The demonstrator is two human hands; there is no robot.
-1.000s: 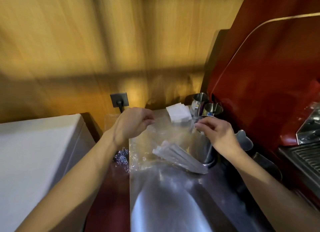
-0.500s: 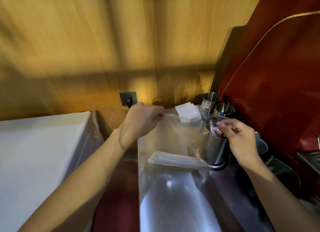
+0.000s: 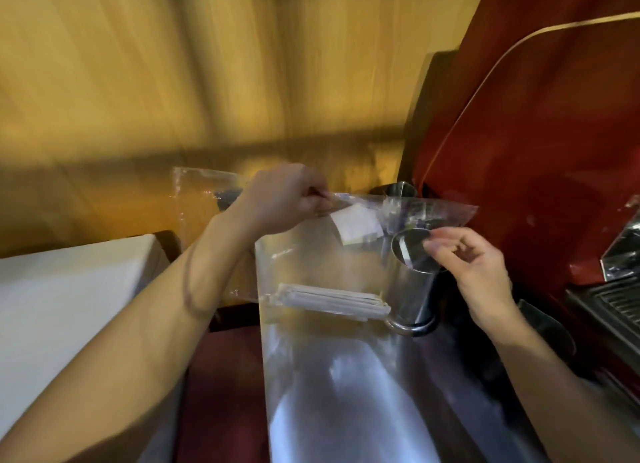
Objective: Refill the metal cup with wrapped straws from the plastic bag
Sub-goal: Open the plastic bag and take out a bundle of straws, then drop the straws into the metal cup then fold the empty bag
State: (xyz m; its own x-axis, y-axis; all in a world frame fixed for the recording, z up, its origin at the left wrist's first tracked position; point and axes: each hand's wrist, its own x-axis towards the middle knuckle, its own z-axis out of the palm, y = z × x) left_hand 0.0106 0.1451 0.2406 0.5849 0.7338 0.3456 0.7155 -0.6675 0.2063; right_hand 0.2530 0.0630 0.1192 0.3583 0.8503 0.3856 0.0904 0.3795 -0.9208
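A clear plastic bag (image 3: 311, 262) hangs in front of me, stretched wide. My left hand (image 3: 280, 199) pinches its top edge at the left. My right hand (image 3: 471, 258) pinches the other side of the opening at the right. A bundle of white wrapped straws (image 3: 332, 300) lies flat across the bottom of the bag. The metal cup (image 3: 412, 272) stands on the steel counter behind the bag's right side, seen through the plastic, its mouth empty as far as I can see.
A red espresso machine (image 3: 540, 151) fills the right side, its drip tray (image 3: 616, 303) at the right edge. A second metal cup (image 3: 401, 189) and a white napkin stack (image 3: 356, 227) sit behind. A white appliance (image 3: 62, 296) stands to the left. The steel counter (image 3: 346, 393) runs toward me.
Both hands have lifted the bag higher and pulled its mouth wider apart. The straw bundle has settled level at the bag's bottom, beside the cup.
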